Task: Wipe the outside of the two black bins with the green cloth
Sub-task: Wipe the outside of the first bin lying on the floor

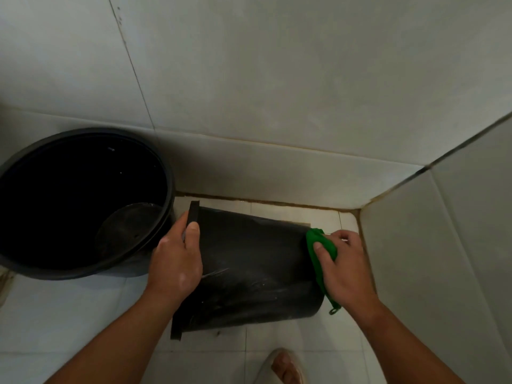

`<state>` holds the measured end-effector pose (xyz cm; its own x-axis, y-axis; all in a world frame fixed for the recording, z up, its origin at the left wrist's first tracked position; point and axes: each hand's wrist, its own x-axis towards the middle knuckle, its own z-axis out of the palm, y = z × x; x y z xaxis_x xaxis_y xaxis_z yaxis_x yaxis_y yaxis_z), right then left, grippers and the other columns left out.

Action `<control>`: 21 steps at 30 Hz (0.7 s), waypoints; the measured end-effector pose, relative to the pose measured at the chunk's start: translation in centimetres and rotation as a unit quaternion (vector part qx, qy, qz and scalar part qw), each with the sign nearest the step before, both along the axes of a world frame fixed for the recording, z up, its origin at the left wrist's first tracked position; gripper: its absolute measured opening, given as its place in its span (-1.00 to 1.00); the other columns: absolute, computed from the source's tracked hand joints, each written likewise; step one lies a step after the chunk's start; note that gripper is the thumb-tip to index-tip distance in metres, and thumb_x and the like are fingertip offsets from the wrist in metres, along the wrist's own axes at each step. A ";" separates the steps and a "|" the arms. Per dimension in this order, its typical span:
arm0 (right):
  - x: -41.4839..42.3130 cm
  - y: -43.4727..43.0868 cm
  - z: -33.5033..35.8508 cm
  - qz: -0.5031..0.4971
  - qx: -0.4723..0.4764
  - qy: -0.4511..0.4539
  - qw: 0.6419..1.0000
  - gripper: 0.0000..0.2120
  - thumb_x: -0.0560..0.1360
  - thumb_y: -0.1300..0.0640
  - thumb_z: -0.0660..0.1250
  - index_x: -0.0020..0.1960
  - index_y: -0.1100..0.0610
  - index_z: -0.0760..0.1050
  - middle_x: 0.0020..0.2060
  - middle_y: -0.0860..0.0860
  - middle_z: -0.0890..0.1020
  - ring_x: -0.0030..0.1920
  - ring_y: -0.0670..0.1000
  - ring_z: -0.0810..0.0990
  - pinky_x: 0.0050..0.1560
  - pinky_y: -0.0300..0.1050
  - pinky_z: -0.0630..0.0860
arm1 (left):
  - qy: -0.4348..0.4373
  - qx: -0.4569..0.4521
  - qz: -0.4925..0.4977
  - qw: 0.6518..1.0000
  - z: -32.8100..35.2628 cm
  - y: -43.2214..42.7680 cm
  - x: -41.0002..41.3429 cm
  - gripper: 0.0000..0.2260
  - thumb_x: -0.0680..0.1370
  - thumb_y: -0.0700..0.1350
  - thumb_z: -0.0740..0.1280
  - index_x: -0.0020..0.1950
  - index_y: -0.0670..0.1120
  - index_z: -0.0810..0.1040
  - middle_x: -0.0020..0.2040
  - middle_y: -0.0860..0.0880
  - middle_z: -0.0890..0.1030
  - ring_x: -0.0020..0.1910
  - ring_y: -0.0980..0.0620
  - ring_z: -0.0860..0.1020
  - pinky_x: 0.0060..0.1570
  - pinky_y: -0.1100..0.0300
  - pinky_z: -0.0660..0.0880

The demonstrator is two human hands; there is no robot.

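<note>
A smaller black bin [249, 270] is seen lying on its side on the tiled floor [83, 314], close to the corner where two tiled walls [277, 79] meet. Its long axis runs roughly left to right across the view: the rimmed open end is turned to the left and the closed base to the right, toward the side wall. The rim is gripped by the left hand [177, 259], with the thumb laid over the band and the fingers hidden behind it. The green cloth [322, 261] is pressed against the base end of this bin by the right hand [343, 264], whose fingers are curled over the cloth; a small loop of the cloth hangs below the hand. A larger black bin [83, 203] is stood upright just to the left, its mouth facing up and its side touching or nearly touching the lying bin's rim; which cannot be told. A sandalled foot [282, 367] is seen at the bottom edge.
</note>
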<state>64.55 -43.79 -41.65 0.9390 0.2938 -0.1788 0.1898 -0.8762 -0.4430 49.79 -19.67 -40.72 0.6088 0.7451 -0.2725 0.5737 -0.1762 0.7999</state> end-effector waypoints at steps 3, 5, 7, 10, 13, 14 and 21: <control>0.9 0.4 0.2 0.038 -0.006 0.012 0.999 -0.66 0.64 -0.05 0.23 0.33 0.09 0.54 0.23 -0.01 0.52 0.08 -0.10 0.43 0.11 -0.22 0.32 | 0.016 -0.068 0.011 0.997 0.1 0.7 -0.4 -0.58 0.73 0.10 0.08 0.55 0.01 0.42 0.36 -0.12 0.55 0.34 -0.13 0.50 0.36 -0.11 0.44; 1.4 0.7 0.4 0.045 0.005 0.005 0.999 -0.68 0.65 -0.02 0.24 0.37 0.00 0.50 0.22 -0.02 0.59 0.10 -0.04 0.51 0.11 -0.20 0.33 | 0.011 -0.085 0.025 0.996 0.6 0.5 -1.2 -0.55 0.73 0.11 0.10 0.61 0.03 0.32 0.47 -0.08 0.46 0.46 -0.16 0.42 0.46 -0.11 0.35; 1.8 0.8 0.5 0.055 -0.003 -0.006 0.998 -0.67 0.66 0.00 0.23 0.41 -0.05 0.47 0.25 -0.04 0.60 0.18 0.01 0.55 0.13 -0.21 0.33 | 0.004 -0.062 0.024 0.998 1.0 -0.4 -2.1 -0.55 0.74 0.06 0.09 0.64 0.04 0.25 0.44 -0.02 0.45 0.50 -0.13 0.38 0.43 -0.03 0.30; 1.5 1.5 0.2 0.089 -0.021 -0.010 0.996 -0.67 0.64 0.03 0.25 0.39 -0.05 0.48 0.28 -0.04 0.58 0.25 0.00 0.49 0.20 -0.18 0.33 | -0.034 -0.028 0.004 0.999 0.6 -2.0 -3.5 -0.56 0.74 0.01 0.04 0.65 0.10 0.23 0.47 0.02 0.46 0.44 0.04 0.42 0.39 0.16 0.31; 0.3 1.6 -0.4 0.101 -0.018 -0.023 0.994 -0.60 0.59 -0.03 0.33 0.42 -0.07 0.44 0.31 -0.10 0.54 0.32 -0.01 0.42 0.30 -0.11 0.32 | -0.041 -0.029 0.008 0.999 -0.2 -2.1 -3.6 -0.57 0.75 -0.01 0.02 0.64 0.11 0.24 0.34 0.12 0.44 0.30 0.17 0.40 0.28 0.26 0.31; 0.0 1.5 -0.5 0.101 -0.009 -0.030 0.994 -0.60 0.59 -0.03 0.34 0.42 -0.07 0.45 0.31 -0.09 0.55 0.32 -0.02 0.42 0.30 -0.12 0.31 | -0.041 -0.030 0.006 0.999 -0.3 -2.1 -3.5 -0.57 0.75 -0.01 0.01 0.64 0.10 0.23 0.33 0.13 0.43 0.29 0.17 0.39 0.26 0.26 0.31; -4.3 4.1 -0.6 0.247 0.061 -0.033 0.966 -0.57 0.56 0.02 0.37 0.41 -0.10 0.44 0.30 -0.15 0.55 0.32 -0.19 0.36 0.43 -0.09 0.31 | -0.035 -0.027 -0.002 0.999 -0.8 -1.2 -3.0 -0.56 0.75 0.00 0.00 0.64 0.10 0.25 0.43 -0.01 0.49 0.35 0.07 0.43 0.30 0.19 0.33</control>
<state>60.28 -39.71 -42.24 0.6866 0.7247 -0.0582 0.6035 -0.6127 -0.5102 46.77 -20.85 -41.48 0.6305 0.7283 -0.2684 0.5148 -0.1336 0.8468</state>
